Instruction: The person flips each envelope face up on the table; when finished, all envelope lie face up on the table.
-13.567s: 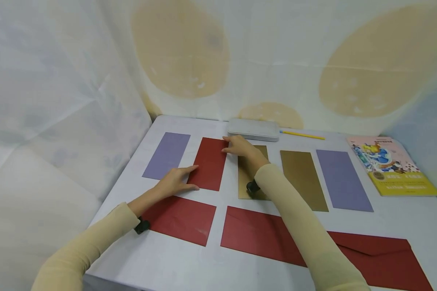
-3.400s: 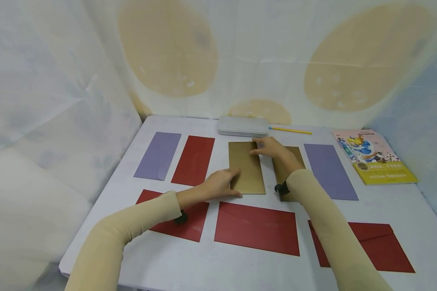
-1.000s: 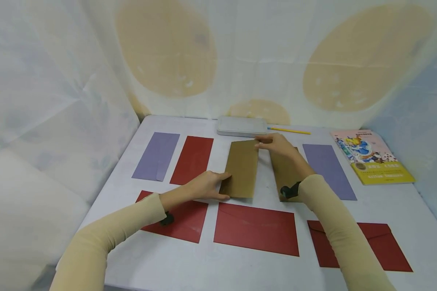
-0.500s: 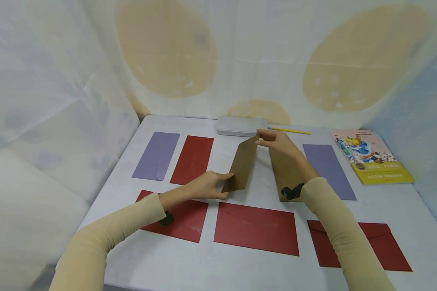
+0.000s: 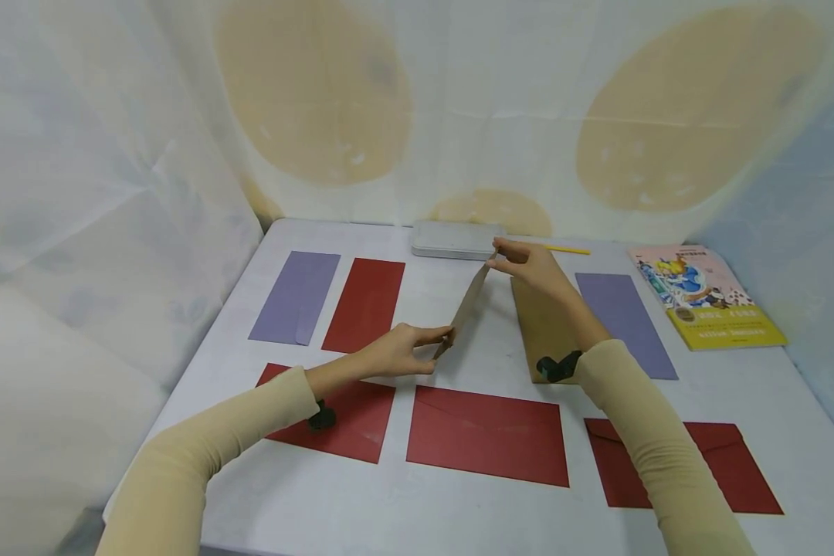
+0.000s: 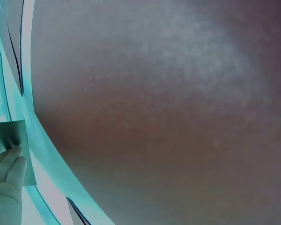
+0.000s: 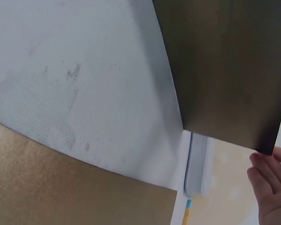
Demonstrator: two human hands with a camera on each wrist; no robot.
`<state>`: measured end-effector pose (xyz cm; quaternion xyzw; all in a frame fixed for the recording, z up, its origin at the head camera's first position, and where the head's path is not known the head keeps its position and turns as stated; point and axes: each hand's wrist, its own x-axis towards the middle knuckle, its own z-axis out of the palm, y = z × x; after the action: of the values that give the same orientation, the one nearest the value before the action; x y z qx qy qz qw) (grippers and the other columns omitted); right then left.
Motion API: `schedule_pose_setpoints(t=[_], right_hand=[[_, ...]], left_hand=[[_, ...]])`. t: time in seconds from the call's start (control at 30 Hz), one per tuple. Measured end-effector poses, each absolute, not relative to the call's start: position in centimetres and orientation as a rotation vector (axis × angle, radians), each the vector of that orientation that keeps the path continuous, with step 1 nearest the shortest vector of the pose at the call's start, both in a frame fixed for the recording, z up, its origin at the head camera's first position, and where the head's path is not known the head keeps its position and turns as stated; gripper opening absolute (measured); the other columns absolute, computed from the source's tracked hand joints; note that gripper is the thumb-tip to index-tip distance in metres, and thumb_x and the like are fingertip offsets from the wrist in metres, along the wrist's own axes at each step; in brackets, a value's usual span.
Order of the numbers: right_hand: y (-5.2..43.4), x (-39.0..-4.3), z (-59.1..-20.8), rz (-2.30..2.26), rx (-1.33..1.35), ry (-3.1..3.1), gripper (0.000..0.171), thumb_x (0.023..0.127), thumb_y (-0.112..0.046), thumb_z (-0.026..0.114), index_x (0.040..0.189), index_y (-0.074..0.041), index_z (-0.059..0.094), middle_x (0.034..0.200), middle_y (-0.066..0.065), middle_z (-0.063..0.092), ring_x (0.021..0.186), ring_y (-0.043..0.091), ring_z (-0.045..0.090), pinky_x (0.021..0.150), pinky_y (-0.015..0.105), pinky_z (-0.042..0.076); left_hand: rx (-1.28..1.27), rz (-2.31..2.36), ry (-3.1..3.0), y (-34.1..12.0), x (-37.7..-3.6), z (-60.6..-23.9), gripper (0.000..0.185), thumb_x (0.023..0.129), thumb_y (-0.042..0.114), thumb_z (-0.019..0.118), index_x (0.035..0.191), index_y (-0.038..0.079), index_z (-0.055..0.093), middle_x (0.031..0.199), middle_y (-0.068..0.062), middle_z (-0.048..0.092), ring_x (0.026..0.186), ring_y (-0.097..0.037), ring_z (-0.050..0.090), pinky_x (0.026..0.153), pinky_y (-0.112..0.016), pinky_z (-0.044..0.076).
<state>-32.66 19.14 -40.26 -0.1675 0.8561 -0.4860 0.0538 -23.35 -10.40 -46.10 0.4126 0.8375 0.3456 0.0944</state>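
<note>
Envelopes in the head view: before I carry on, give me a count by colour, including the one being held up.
Red envelopes: 4
Purple envelopes: 2
Gold envelopes: 2, one flat on the table and one held between the left hand and right hand
Total: 8

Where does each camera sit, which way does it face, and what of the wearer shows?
On head: facing forward and down at the table; left hand, right hand and sleeves show.
On left wrist: facing unclear; a blurred close surface fills most, one hand at the left edge.
On right wrist: facing the lifted envelope; part of the right hand shows.
Head and right wrist both show the lifted envelope and grey case.
</note>
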Motion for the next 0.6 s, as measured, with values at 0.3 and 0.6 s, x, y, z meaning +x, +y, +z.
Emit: schedule_pose_setpoints(t=[0.3,0.6], right_hand=[[17.6,-32.5,-40.1,-1.435,-0.502,2.707,0.064,0.090,-0.039,0.068,0.144,-0.012,0.046,0.144,0.009,0.047,0.133,0.029,0.042,0.104,0.043,0.037],[16.4,-32.7,-39.9,-1.391,-0.541,2.797,0.064,0.089,-0.041,0.068,0.142,-0.010,0.049,0.141,0.010,0.050,0.129,0.031,0.047,0.101,0.043,0.040]], left_hand=[[1.209,1.039,2.526,-10.7,-23.1,-46.2,0.065,0.085,0.012,0.067,0.146,0.009,0.043,0.134,-0.007,0.057,0.112,-0.011,0.060,0.078,-0.026,0.049],[1.274,1.040,2.648,-11.1,-22.8,-43.9,0.082,0.081,0.026,0.079,0.149,0.011,0.037,0.143,-0.008,0.047,0.126,-0.012,0.049,0.096,-0.030,0.045]])
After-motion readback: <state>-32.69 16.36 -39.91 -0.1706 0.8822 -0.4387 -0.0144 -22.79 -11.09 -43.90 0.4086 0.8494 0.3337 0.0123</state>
